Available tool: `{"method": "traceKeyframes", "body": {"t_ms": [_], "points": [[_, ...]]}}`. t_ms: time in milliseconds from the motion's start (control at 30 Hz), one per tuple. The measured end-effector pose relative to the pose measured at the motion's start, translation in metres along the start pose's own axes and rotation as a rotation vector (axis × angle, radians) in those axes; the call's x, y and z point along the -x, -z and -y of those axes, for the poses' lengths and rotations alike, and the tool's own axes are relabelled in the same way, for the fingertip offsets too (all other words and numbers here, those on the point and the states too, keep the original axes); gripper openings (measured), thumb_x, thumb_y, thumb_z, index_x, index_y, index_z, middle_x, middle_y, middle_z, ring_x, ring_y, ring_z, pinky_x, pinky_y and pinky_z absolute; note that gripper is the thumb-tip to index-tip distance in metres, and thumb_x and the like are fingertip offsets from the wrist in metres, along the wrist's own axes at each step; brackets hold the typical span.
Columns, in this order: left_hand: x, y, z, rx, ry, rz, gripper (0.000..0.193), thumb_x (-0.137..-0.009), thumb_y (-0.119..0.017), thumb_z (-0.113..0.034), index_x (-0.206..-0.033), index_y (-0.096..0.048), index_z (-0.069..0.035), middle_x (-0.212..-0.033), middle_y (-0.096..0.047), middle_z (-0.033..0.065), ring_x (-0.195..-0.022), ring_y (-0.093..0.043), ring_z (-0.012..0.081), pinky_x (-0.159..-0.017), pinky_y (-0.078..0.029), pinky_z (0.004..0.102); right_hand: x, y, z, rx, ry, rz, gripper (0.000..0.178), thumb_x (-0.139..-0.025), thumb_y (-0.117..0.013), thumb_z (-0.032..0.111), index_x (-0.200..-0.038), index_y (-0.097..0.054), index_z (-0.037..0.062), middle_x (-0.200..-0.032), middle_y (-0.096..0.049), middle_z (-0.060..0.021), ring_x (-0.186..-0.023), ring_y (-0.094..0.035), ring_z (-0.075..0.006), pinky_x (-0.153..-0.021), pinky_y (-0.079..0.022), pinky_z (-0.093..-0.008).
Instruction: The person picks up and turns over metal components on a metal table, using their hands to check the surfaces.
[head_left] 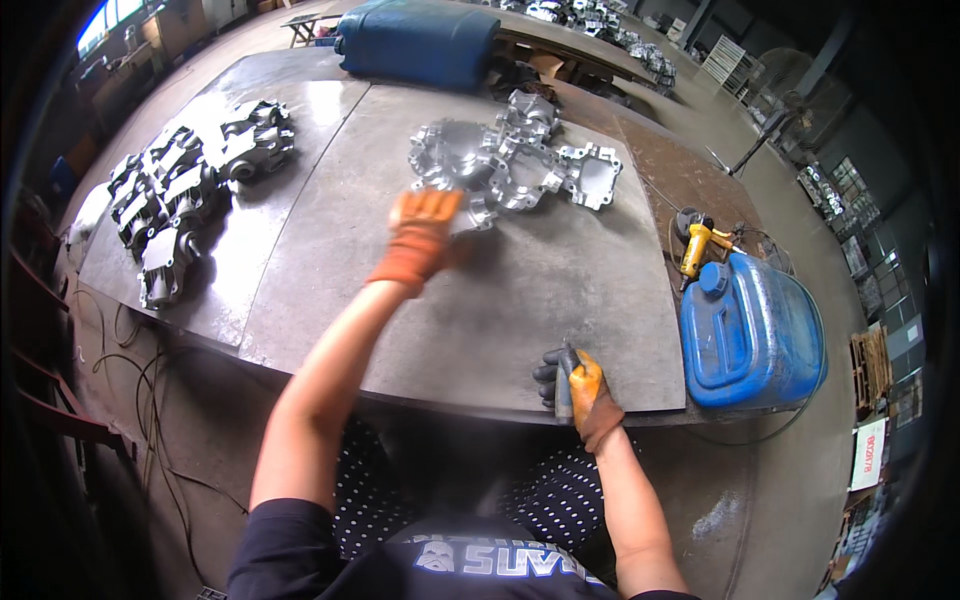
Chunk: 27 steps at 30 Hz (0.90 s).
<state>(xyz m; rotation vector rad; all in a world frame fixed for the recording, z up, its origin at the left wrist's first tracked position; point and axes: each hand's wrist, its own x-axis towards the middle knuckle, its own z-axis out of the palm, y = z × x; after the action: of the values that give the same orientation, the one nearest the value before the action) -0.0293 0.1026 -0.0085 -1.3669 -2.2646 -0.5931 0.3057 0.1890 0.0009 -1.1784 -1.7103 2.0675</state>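
Note:
My left hand (425,222), in an orange glove, reaches to the near left edge of a group of silver metal castings. Its fingers are bent at the edge of a casting (450,150) that looks smeared by motion; their grip is partly hidden. Close by lie more castings, among them a frame-shaped casting (592,176) at the right of the group. Near the table's front edge, my right hand (588,385), in a yellow and dark glove, is closed around a slim grey cylindrical tool (564,392), held roughly upright.
The grey metal table (330,270) bears several finished-looking castings (185,180) at the left. A blue jerrycan (755,330) stands at the right edge beside a yellow power tool (697,248). A large blue drum (415,42) lies at the back. Cables (150,400) hang down at the left.

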Motion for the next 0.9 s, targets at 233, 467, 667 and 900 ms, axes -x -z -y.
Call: {"method": "traceKeyframes", "body": {"t_ms": [233,467,667,900], "points": [[0.011,-0.017,-0.058,-0.06,0.283,0.303,0.059,-0.077,-0.073,-0.052,-0.122,-0.062,-0.015,-0.11,-0.068,0.0095,-0.103,-0.066,0.0303,-0.083,-0.051,0.0493,-0.007,0.003,-0.011,0.03,0.048,0.022,0.041,-0.103,-0.053,0.045,-0.111,-0.061,0.006,-0.095,-0.07,-0.0104,-0.072,-0.064,-0.018,-0.065,-0.054,-0.0327],[0.094,0.03,-0.079,0.0,0.156,0.125,0.025,-0.083,-0.071,-0.03,-0.103,-0.064,-0.016,-0.092,-0.067,0.0067,-0.089,-0.064,0.0296,-0.077,-0.047,0.0438,-0.012,0.002,-0.017,0.064,0.057,-0.014,0.037,-0.104,-0.053,0.04,-0.112,-0.059,0.0047,-0.093,-0.07,-0.0098,-0.074,-0.065,-0.0175,-0.064,-0.053,-0.0306],[0.152,0.083,-0.101,0.065,0.109,0.177,0.033,-0.081,-0.074,-0.027,-0.111,-0.064,-0.016,-0.093,-0.066,0.0063,-0.089,-0.064,0.0293,-0.078,-0.046,0.0442,-0.053,-0.029,0.003,0.763,0.96,-0.117,0.022,-0.089,-0.065,0.006,-0.11,-0.065,0.0002,-0.104,-0.071,-0.0112,-0.09,-0.07,-0.0216,-0.076,-0.056,-0.0337],[0.171,0.102,-0.108,0.078,0.134,0.229,0.044,-0.077,-0.075,-0.022,-0.12,-0.066,-0.018,-0.1,-0.067,0.0068,-0.094,-0.065,0.0316,-0.084,-0.048,0.0453,-0.083,-0.108,0.089,1.463,1.032,0.015,0.028,-0.079,-0.076,0.034,-0.103,-0.071,0.0204,-0.122,-0.068,-0.0056,-0.114,-0.062,-0.0281,-0.098,-0.046,-0.0441]]}}
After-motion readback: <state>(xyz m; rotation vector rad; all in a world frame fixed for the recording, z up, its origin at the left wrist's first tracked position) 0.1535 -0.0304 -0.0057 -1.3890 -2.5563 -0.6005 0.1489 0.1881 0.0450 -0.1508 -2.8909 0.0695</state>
